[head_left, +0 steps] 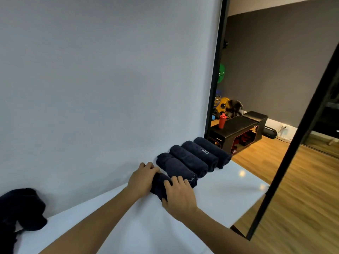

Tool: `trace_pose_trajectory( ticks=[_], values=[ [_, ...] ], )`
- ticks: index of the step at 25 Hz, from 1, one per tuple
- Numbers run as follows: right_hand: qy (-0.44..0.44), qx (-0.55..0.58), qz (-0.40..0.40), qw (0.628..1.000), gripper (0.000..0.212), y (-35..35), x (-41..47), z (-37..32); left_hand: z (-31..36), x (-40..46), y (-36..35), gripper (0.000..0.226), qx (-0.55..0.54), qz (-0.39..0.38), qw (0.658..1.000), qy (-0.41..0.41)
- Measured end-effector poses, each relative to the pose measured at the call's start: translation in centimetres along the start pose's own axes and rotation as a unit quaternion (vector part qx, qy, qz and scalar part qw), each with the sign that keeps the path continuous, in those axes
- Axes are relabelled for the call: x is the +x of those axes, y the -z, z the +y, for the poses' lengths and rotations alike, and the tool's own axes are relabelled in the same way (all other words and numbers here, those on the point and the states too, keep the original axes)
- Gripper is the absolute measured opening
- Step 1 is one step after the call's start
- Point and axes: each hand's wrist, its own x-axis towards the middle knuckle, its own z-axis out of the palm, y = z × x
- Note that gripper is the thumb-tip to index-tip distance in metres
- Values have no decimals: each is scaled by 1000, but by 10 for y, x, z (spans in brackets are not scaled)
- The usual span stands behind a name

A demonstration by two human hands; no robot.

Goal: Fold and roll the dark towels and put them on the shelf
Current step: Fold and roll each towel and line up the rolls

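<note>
White tabletop against a pale backdrop carries four rolled towels along its far edge, where left hand and right hand both grip a fifth roll.

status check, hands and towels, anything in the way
Left hand and right hand both grip the rolled towel. Four rolled towels lined up beside it. Unfolded towel pile waiting at left. Nothing blocking.
</note>
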Motion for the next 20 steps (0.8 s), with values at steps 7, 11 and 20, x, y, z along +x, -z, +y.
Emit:
trace_pose_trajectory(
  ticks=[7, 11, 20],
  values=[
    [-12, -15, 11, 1000, 54, -13, 20, 2, -8, 28, -20, 35, -107, 46, 993, 9],
    [-9, -7, 0, 1000, 55, -21, 27, -3, -12, 33, -25, 41, -150, 66, 986, 26],
    [7, 49, -32, 998, 52, -14, 25, 4, -1, 21, -15, 55, -179, 42, 980, 81]
  ],
)
